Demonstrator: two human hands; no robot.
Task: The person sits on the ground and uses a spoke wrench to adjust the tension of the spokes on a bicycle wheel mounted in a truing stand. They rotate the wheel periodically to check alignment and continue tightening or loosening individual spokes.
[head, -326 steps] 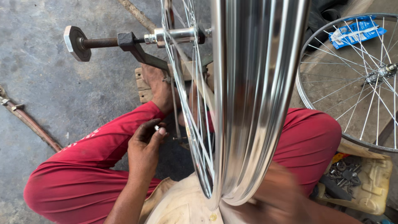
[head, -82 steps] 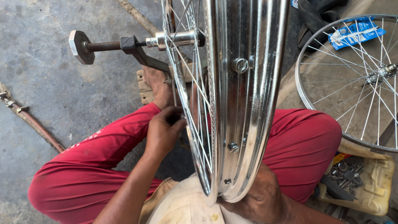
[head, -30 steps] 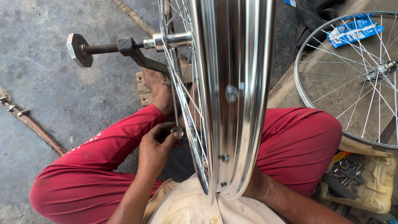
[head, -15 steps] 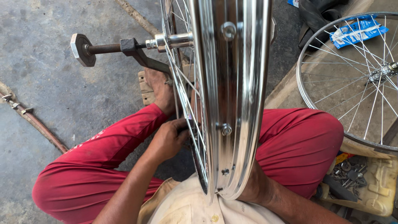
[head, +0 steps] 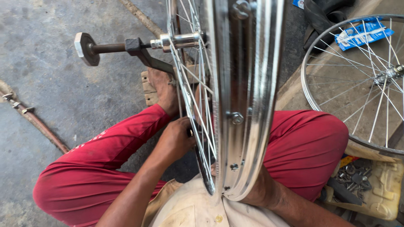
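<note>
Chrome wheel rim (head: 248,105) upright; left hand (head: 174,141) curled at spokes (head: 198,109).

The rim (head: 246,96) sits turned from where it was: the nipple heads along its inner channel lie at new spots, one at the top edge and one at mid-height, where half a second ago they sat lower. The left hand (head: 176,141), open with a small piece in its fingertips at the start, is now closed against the spokes (head: 198,109), higher and nearer the rim
</note>
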